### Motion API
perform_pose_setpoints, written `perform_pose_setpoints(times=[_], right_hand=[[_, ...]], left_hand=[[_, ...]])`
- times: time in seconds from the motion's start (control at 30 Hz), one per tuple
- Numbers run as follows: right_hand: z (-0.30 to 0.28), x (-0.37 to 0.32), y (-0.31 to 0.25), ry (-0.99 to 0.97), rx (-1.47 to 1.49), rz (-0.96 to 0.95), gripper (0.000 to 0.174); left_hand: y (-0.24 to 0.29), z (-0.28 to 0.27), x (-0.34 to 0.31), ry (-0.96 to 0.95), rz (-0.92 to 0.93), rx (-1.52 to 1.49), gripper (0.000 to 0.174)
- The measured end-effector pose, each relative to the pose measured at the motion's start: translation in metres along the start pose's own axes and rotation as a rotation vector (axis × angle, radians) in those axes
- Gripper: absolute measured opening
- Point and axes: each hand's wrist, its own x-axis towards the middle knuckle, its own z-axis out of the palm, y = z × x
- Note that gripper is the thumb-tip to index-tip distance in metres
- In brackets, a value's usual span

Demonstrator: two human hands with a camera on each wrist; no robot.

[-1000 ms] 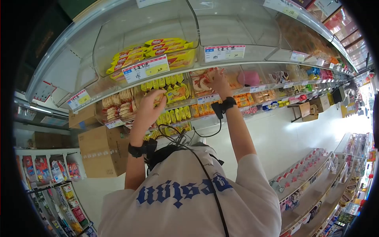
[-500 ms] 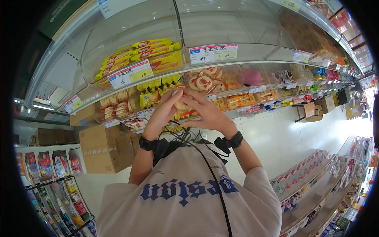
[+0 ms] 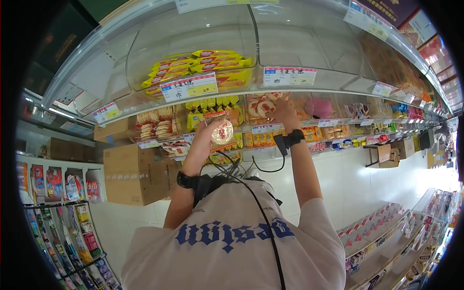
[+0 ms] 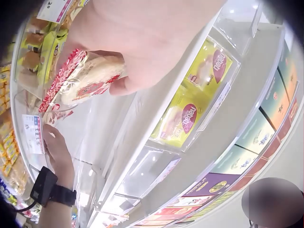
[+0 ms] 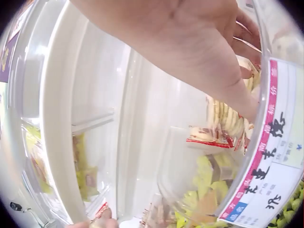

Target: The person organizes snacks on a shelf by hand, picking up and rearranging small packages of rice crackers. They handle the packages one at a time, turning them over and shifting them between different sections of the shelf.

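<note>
My left hand (image 3: pixel 201 145) grips a clear packet of round pale crackers (image 3: pixel 223 134) with red print, held up in front of the shelf. In the left wrist view the packet (image 4: pixel 92 84) hangs between thumb and fingers, its red crimped edge showing. My right hand (image 3: pixel 287 116) reaches into a clear bin of similar cracker packets (image 3: pixel 261 107). From the right wrist view, its fingers (image 5: pixel 247 35) spread over the stacked packets (image 5: pixel 225 116), thumb apart, partly behind the bin's front panel.
Yellow wafer packs (image 3: pixel 205 63) fill a bin on the upper shelf above my hands, behind a price tag (image 3: pixel 189 87). Small yellow-green packs (image 3: pixel 195 118) lie left of the cracker bin. A cardboard box (image 3: pixel 130 174) stands lower left; another shelf unit (image 3: pixel 386 237) is at lower right.
Half a second ago both hands met in front of the shelf around a cracker packet. Now the left hand holds it alone, and the right hand has moved back into the cracker bin.
</note>
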Motion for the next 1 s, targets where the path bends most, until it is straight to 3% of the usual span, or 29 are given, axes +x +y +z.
perform_pose_setpoints(times=[0.23, 0.33, 0.43, 0.53, 0.67, 0.83, 0.9, 1.0], right_hand=[[0.010, 0.008, 0.011, -0.041, 0.137, 0.058, 0.059], [0.011, -0.013, -0.014, 0.105, -0.042, 0.133, 0.057], [0.012, -0.007, -0.019, -0.044, -0.153, 0.151, 0.059], [0.016, -0.006, -0.004, 0.005, 0.063, 0.061, 0.054], [0.005, -0.011, 0.018, 0.212, 0.574, -0.077, 0.038], [-0.059, -0.076, -0.021, 0.403, 1.087, -0.203, 0.021], [-0.079, -0.103, -0.043, 0.254, 1.228, -0.245, 0.030], [-0.072, -0.123, -0.063, 0.032, 1.324, -0.341, 0.041]], left_hand=[[0.005, -0.012, -0.011, -0.002, -0.019, -0.022, 0.041], [0.003, -0.015, -0.013, 0.006, -0.037, -0.002, 0.041], [0.002, -0.016, -0.008, -0.016, -0.036, 0.042, 0.041], [0.009, -0.014, -0.011, -0.029, -0.038, 0.079, 0.041], [0.011, -0.022, -0.012, -0.065, -0.074, 0.030, 0.043], [0.008, -0.030, -0.005, -0.164, -0.130, -0.040, 0.043], [-0.004, -0.037, 0.004, -0.197, -0.138, -0.037, 0.043], [-0.022, -0.038, 0.011, -0.100, -0.138, -0.020, 0.044]])
